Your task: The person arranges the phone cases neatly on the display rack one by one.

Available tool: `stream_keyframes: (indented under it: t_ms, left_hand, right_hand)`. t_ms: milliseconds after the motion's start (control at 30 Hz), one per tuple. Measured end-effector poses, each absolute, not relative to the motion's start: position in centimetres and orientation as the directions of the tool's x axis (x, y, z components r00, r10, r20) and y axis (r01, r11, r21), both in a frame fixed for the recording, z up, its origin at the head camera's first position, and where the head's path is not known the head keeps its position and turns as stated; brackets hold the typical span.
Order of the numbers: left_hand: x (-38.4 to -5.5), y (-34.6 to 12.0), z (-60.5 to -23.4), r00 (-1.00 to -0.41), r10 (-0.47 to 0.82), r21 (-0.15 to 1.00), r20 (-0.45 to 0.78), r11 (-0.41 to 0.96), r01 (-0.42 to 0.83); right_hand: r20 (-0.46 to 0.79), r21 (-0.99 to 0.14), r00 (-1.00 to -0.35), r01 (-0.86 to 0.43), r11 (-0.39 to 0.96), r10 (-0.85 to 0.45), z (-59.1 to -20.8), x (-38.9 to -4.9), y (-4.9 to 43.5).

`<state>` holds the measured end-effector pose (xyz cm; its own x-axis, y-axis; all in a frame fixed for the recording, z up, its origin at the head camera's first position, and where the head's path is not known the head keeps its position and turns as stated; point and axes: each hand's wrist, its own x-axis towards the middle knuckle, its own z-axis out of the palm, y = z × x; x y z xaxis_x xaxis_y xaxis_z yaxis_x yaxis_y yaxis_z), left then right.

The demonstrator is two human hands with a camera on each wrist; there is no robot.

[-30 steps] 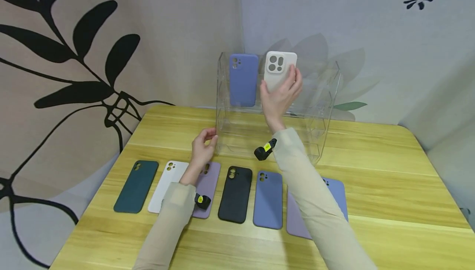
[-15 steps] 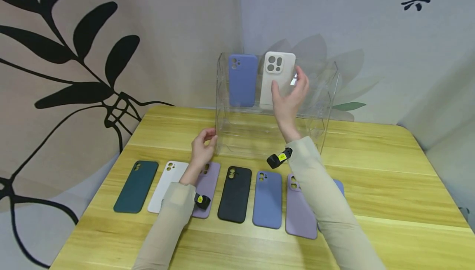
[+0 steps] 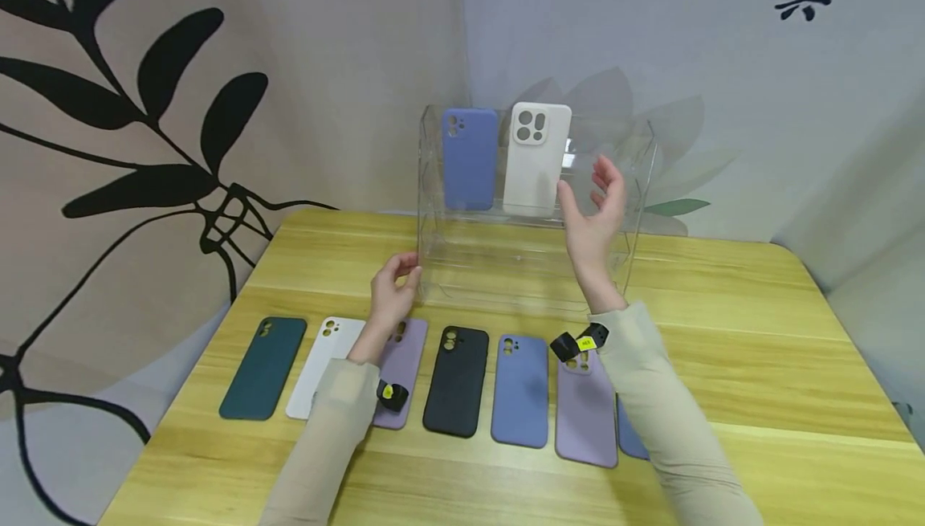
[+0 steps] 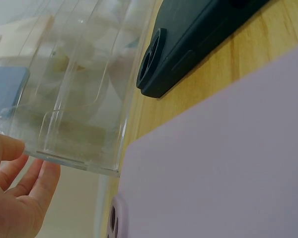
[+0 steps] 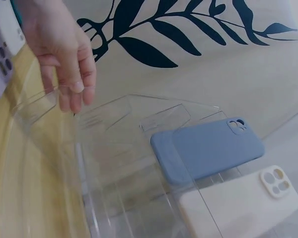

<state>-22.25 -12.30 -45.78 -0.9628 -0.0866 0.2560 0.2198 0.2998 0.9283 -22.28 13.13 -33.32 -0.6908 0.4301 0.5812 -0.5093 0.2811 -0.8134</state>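
On the upper tier of a clear acrylic display stand [image 3: 506, 269] lean a blue phone case [image 3: 470, 161] and, to its right, a white phone case [image 3: 538, 169] with a large camera cutout. My right hand [image 3: 596, 225] is just right of the white case, its fingers spread and holding nothing. At the stand's left side, my left hand [image 3: 393, 293] pinches the edge of the side panel. In the left wrist view, the left hand's thumb [image 4: 10, 148] lies on one side of that edge and its fingers on the other.
A row of phone cases lies on the wooden table [image 3: 759, 349]: dark green [image 3: 263, 369], white [image 3: 318, 373], lilac [image 3: 405, 357], black [image 3: 457, 381], blue [image 3: 520, 389], lilac [image 3: 587, 413] and another blue [image 3: 632, 434] partly under my right sleeve. Walls stand behind.
My right hand has let go of the white case and drawn back to the right and down. The case stays leaning on the upper tier. My left hand keeps its place.
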Motion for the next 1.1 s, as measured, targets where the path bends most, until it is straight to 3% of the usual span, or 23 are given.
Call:
stream_keyframes:
  t_ms: [367,867,1100]
  left_hand:
    - [-22.2,-12.4,-45.9,-0.966,-0.086,0.929,0.244,0.306,0.207]
    - [-22.3,-12.4,-45.9,-0.974,-0.082,0.944,0.211,0.276,0.181]
    - [-22.3,-12.4,-45.8,-0.974,-0.081,0.942,0.21,0.282,0.18]
  right_hand:
    - [0.536,-0.838,-0.772,-0.437,0.327,0.342,-36.8,-20.6,16.8]
    - [0.513,-0.821,-0.798,-0.349,0.452,0.316,-39.4,-15.4,19.5]
    - [0.508,-0.796,-0.817,-0.325,0.51,0.272,-42.5,-14.0,21.6]
